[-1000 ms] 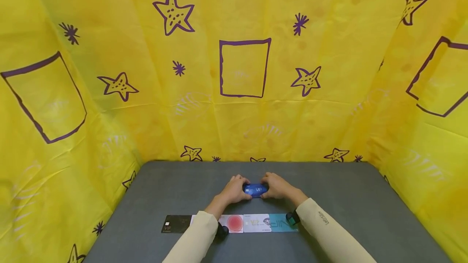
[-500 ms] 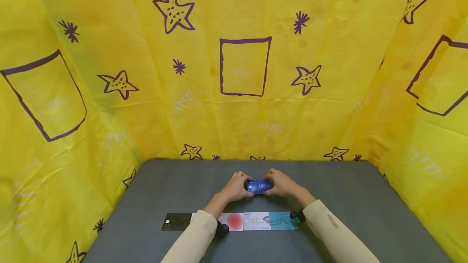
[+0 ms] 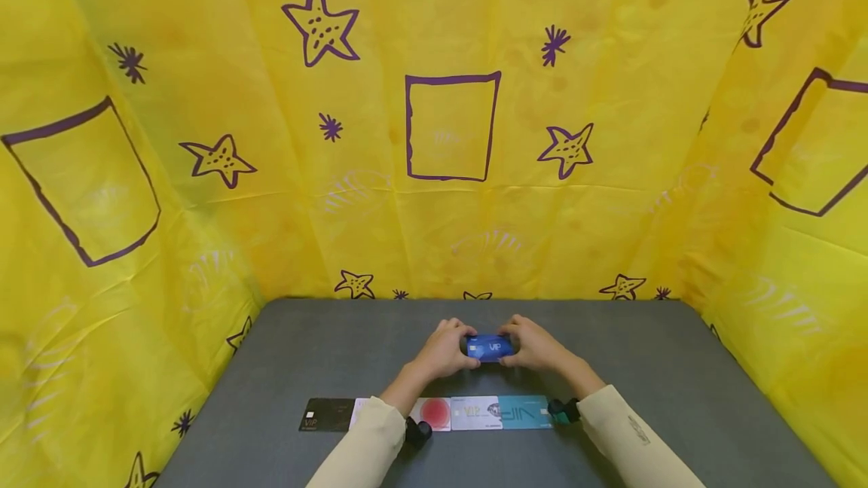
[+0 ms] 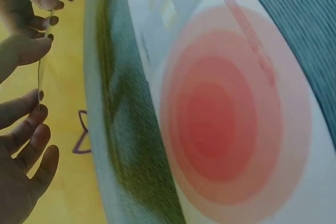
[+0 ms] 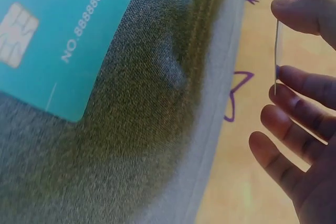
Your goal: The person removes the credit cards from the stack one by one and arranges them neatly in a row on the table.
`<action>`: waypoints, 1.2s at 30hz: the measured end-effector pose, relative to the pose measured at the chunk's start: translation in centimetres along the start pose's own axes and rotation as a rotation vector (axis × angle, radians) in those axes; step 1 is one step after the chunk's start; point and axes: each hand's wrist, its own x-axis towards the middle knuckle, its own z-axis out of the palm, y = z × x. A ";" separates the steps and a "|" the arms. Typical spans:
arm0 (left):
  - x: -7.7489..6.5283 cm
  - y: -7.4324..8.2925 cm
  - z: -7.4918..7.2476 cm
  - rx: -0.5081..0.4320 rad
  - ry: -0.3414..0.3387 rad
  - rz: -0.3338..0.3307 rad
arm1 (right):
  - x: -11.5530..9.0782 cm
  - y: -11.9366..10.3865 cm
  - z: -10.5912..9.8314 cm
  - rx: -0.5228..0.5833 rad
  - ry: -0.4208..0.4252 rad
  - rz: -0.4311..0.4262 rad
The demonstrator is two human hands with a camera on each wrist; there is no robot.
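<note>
A blue VIP card (image 3: 490,348) is held up by its two short ends, facing the head camera. My left hand (image 3: 444,349) pinches its left end between thumb and fingers. At the right end, my right hand (image 3: 533,345) pinches it the same way. Both wrist views show the card edge-on as a thin line, with the outer fingers of each hand spread away from it. Below the hands lies a row of cards: a black one (image 3: 327,414), a white one with red circles (image 3: 437,414), a white VIP one (image 3: 476,413) and a teal one (image 3: 522,413).
The row lies flat, edge to edge, on a grey table (image 3: 271,367). My left sleeve (image 3: 366,439) and wrist cover part of it, including most of another pale card (image 3: 358,405). A yellow cloth (image 3: 447,247) with purple drawings surrounds the table's back and sides.
Both hands have shifted slightly right with the blue card between them. The right forearm has swung outward, uncovering more of the teal card. The row of cards is unmoved.
</note>
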 end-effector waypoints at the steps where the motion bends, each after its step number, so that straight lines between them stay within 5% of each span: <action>1: 0.0 0.2 0.0 0.005 0.006 0.004 | -0.2 0.0 -0.1 0.000 0.006 -0.002; 16: -0.7 2.8 -0.2 -0.012 0.035 0.007 | -2.6 0.1 -1.5 -0.030 0.112 -0.072; 36: -1.2 5.5 1.1 0.008 0.050 0.045 | -5.5 0.4 -2.2 -0.007 0.087 0.013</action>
